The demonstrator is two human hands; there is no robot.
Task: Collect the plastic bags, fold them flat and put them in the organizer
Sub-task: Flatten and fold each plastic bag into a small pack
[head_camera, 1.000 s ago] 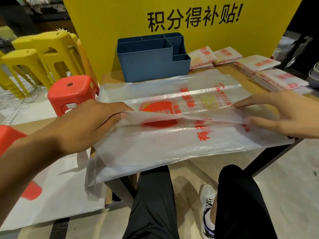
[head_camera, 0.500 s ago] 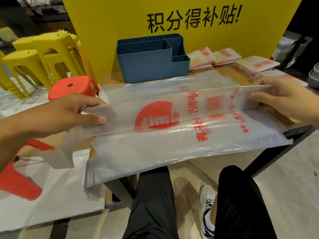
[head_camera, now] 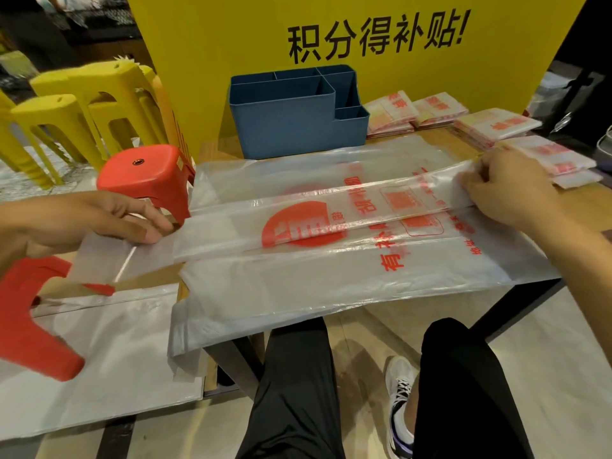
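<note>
A translucent plastic bag with a red logo and red lettering is stretched out lengthwise over a flat stack of like bags on the wooden table. My left hand pinches its left, handle end beyond the table's left edge. My right hand grips its right end. Behind the bags stands the blue organizer, its compartments showing nothing inside.
Folded bags in small stacks lie at the table's back right. A red stool and yellow stools stand at left, another red stool low left. A yellow sign backs the table. My legs are under its front edge.
Both hands lifted the top bag off the stack and pulled it taut, left hand moving left and down, right hand moving right and back. The bag now lies lower across the stack.
</note>
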